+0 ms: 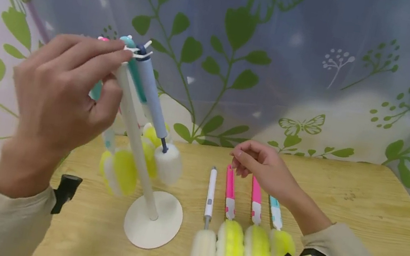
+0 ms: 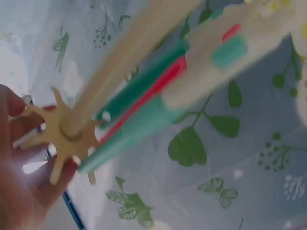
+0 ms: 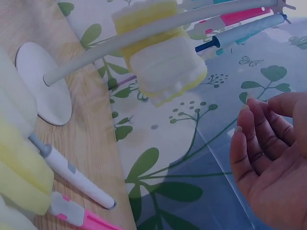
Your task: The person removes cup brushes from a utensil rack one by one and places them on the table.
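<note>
My left hand (image 1: 68, 85) grips the top of a white stand (image 1: 140, 157), its fingers around the star-shaped hook piece (image 2: 85, 143). Several sponge cup brushes hang from the hooks. One has a blue handle (image 1: 153, 96) and a white sponge head (image 1: 168, 165); a yellow-and-white sponge head (image 1: 123, 171) hangs beside it. Teal handles (image 2: 139, 127) and a thin red one show in the left wrist view. Over the handle ends of the lying brushes, my right hand (image 1: 263, 168) hovers with loosely curled fingers, holding nothing.
On the wooden table (image 1: 372, 208) lie a white-handled brush (image 1: 211, 193), two pink-handled brushes (image 1: 256, 199) and a light-blue-handled brush (image 1: 276, 211) in a row, sponges toward me. The stand's round base (image 1: 136, 235) is left of them. A leaf-patterned curtain (image 1: 303, 63) hangs behind.
</note>
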`<state>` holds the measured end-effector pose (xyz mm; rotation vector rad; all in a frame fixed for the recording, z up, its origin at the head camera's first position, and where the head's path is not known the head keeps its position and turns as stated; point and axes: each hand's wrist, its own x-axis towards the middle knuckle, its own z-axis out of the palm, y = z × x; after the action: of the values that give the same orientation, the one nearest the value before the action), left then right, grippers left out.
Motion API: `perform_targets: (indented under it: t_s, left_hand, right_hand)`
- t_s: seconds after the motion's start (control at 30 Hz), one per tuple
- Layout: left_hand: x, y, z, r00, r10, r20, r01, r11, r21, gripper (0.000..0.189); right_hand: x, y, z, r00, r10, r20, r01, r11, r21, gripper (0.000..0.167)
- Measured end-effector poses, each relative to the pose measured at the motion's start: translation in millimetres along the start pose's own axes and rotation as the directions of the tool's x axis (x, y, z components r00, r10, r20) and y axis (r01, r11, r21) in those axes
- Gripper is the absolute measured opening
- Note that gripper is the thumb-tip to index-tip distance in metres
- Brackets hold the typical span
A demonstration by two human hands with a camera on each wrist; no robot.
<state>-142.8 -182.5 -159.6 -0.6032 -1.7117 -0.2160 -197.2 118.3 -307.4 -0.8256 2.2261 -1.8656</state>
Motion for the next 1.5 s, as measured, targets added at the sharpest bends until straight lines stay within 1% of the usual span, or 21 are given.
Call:
perform_targets:
  t_s: [0.03,0.1,0.17,0.23,0.3,0.37,0.47,0.57,0.67,0.8,0.9,0.97,1.03,1.13,1.23,1.3,1.4,1.5]
  left_hand:
    - [-0.8,3.8,1.5,0.999,-0.036,-0.026,0.037,0.999,0.009,0.04]
    - [-1.8,10.5,7.8,0.987,-0.109,-0.117,0.112,0.993,0.025,0.037]
    - [-2.5,15.2,15.5,0.965,-0.157,-0.208,0.172,0.984,0.054,0.033]
    - [-3.0,18.5,23.9,0.94,-0.178,-0.292,0.207,0.976,0.071,0.03]
    - [-3.4,20.3,31.5,0.915,-0.181,-0.361,0.222,0.972,0.075,0.027]
    - [-4.0,21.2,37.4,0.897,-0.176,-0.406,0.218,0.974,0.059,0.025]
    - [-4.4,20.7,42.1,0.878,-0.171,-0.446,0.197,0.98,0.011,0.024]
    - [-3.3,16.2,44.1,0.867,-0.182,-0.465,0.174,0.983,-0.06,0.025]
    - [-2.4,9.8,44.0,0.862,-0.196,-0.467,0.158,0.98,-0.118,0.026]
    - [-2.3,2.8,43.5,0.865,-0.201,-0.46,0.138,0.976,-0.168,0.028]
    - [-1.8,-0.9,44.1,0.863,-0.205,-0.462,0.116,0.97,-0.213,0.03]
    - [-1.2,-3.3,44.2,0.859,-0.214,-0.465,0.101,0.961,-0.256,0.03]
    - [-1.1,-5.8,43.3,0.857,-0.23,-0.461,0.083,0.945,-0.317,0.031]
    - [-2.3,-10.7,39.9,0.867,-0.264,-0.422,0.068,0.903,-0.424,0.032]
    - [-4.0,-15.9,36.6,0.88,-0.297,-0.37,0.065,0.847,-0.527,0.033]
    - [-5.1,-18.3,34.9,0.887,-0.311,-0.34,0.064,0.814,-0.578,0.032]
    - [-5.8,-18.9,33.8,0.892,-0.328,-0.312,0.057,0.765,-0.642,0.029]
    - [-5.2,-16.1,32.0,0.891,-0.349,-0.29,0.057,0.72,-0.691,0.027]
  right_hand:
    - [1.1,0,1,1.0,-0.007,0.002,0.007,1.0,-0.002,0.021]
    - [3.1,-1,4,1.0,-0.015,0.006,0.015,1.0,0.0,0.021]
    - [5.0,-2,7,1.0,-0.02,0.011,0.02,1.0,0.011,0.021]
    - [6.9,-3,12,0.999,-0.026,0.02,0.025,0.999,0.031,0.021]
    - [8.6,-5,16,0.999,-0.039,0.032,0.037,0.998,0.053,0.021]
    - [10.6,-8,22,0.998,-0.053,0.042,0.051,0.997,0.062,0.02]
    - [14.1,-13,29,0.995,-0.078,0.054,0.075,0.995,0.061,0.02]
    - [20.1,-21,36,0.994,-0.102,0.047,0.099,0.993,0.067,0.018]
    - [27.2,-30,43,0.989,-0.145,0.041,0.142,0.988,0.068,0.018]
    - [35.3,-39,51,0.979,-0.201,0.031,0.199,0.978,0.06,0.019]
    - [40.2,-43,56,0.976,-0.217,0.012,0.216,0.975,0.053,0.019]
    - [43.3,-45,59,0.975,-0.221,-0.003,0.221,0.974,0.056,0.02]
    - [46.2,-48,63,0.974,-0.228,-0.018,0.228,0.972,0.057,0.02]
    - [49.8,-52,69,0.969,-0.243,-0.033,0.245,0.968,0.062,0.021]
    - [53.4,-57,77,0.965,-0.258,-0.038,0.26,0.964,0.062,0.022]
    - [55.5,-60,82,0.965,-0.261,-0.032,0.262,0.963,0.055,0.024]
    - [58.3,-63,89,0.964,-0.267,-0.022,0.267,0.963,0.039,0.027]
    - [60.7,-65,97,0.959,-0.282,-0.012,0.282,0.959,0.016,0.031]
